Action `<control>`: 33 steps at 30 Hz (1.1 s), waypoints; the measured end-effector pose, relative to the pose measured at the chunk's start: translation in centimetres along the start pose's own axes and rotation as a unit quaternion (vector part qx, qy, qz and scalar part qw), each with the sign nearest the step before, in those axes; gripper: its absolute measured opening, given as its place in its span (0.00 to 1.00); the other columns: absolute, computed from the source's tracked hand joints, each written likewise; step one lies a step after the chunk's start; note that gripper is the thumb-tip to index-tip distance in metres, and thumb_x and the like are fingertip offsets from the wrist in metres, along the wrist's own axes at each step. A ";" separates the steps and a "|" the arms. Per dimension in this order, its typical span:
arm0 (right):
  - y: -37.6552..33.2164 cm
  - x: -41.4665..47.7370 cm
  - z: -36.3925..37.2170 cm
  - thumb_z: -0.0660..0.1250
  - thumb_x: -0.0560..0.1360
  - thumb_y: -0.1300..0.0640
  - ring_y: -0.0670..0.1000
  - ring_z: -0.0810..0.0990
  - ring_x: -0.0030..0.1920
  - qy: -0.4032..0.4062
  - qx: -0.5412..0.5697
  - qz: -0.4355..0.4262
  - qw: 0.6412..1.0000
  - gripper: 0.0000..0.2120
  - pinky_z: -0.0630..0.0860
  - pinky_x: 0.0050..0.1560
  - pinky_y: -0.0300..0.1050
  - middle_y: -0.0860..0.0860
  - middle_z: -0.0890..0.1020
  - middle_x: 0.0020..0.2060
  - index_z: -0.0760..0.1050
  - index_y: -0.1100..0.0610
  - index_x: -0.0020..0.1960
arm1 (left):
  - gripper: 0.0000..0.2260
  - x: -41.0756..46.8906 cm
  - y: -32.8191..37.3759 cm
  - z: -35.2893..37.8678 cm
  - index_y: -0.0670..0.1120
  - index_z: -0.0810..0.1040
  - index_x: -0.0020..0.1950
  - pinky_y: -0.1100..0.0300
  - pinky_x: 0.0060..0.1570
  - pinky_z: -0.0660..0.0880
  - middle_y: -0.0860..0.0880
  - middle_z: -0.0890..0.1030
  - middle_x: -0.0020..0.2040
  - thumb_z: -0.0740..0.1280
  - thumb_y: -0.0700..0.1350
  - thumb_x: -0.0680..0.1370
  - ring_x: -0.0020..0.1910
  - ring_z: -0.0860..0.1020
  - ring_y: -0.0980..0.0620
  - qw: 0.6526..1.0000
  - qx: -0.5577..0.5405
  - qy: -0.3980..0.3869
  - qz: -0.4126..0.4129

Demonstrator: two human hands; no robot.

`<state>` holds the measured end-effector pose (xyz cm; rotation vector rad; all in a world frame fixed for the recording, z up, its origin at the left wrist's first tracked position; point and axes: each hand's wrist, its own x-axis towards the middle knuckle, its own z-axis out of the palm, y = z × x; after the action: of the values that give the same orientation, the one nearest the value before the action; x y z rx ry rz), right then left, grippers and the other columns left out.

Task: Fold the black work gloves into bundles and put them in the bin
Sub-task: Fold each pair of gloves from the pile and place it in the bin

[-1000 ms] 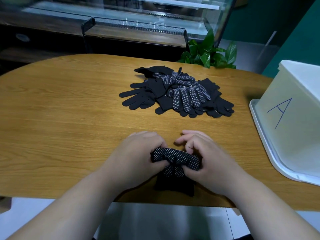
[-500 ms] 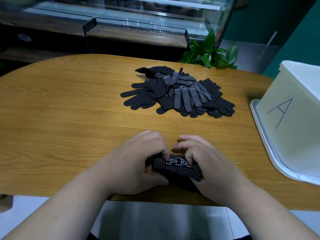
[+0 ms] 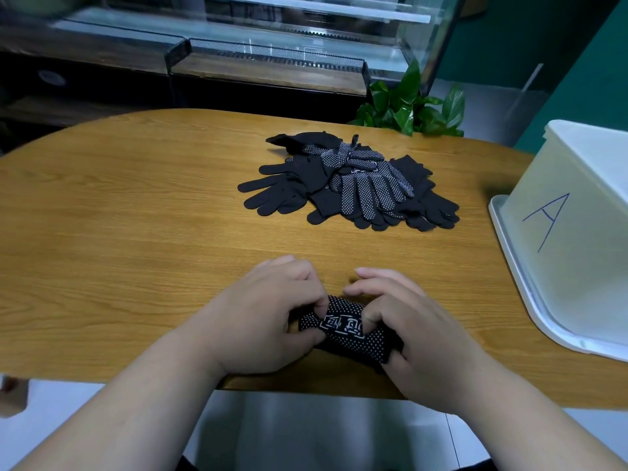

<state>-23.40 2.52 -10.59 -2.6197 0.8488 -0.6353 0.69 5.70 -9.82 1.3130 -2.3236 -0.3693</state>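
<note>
While the left hand (image 3: 268, 314) and right hand (image 3: 411, 331) both clamp it, the glove bundle (image 3: 353, 334) sits at the desk's (image 3: 136, 232) near edge, 6 o'clock in my view. Each hand pinches one end, fingers curled over the dotted top. I log the loose glove pile (image 3: 350, 185) toward 12 o'clock, well apart. White bin (image 3: 577, 232) marked "A": 3 o'clock. Plant (image 3: 407, 107): 1 o'clock, behind the desk.

Wooden table (image 3: 136, 232); green plant (image 3: 413, 107) beyond far edge; glass display case (image 3: 272, 35) behind.
</note>
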 end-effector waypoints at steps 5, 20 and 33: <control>-0.3 -0.8 -0.8 0.65 0.66 0.60 0.49 0.63 0.77 -0.003 0.031 0.004 1.000 0.16 0.66 0.71 0.48 0.43 0.74 0.67 0.72 0.47 0.51 | 0.09 0.1 -0.1 0.0 0.57 0.76 0.46 0.60 0.51 0.69 0.60 0.73 0.47 0.67 0.58 0.70 0.49 0.71 0.57 1.000 -0.003 -0.001 -0.005; 1.5 -1.2 -1.1 0.74 0.69 0.61 0.44 0.75 0.64 0.073 -0.007 0.021 0.997 0.12 0.65 0.72 0.47 0.39 0.81 0.53 0.79 0.49 0.50 | 0.03 0.5 1.2 0.4 0.54 0.75 0.43 0.59 0.63 0.67 0.60 0.77 0.63 0.68 0.48 0.72 0.63 0.71 0.61 0.998 -0.061 0.015 0.007; 2.1 -0.4 -0.5 0.75 0.70 0.66 0.45 0.72 0.56 0.101 -0.052 0.111 0.987 0.15 0.68 0.57 0.38 0.42 0.77 0.48 0.84 0.47 0.47 | 0.38 0.9 1.6 1.0 0.61 0.68 0.72 0.65 0.61 0.65 0.65 0.66 0.56 0.70 0.71 0.65 0.59 0.65 0.61 0.998 -0.004 -0.047 -0.029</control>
<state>-24.91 1.08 -11.18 -2.5288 1.2461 -0.8236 -1.41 5.73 -9.81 1.3899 -2.3615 -0.4671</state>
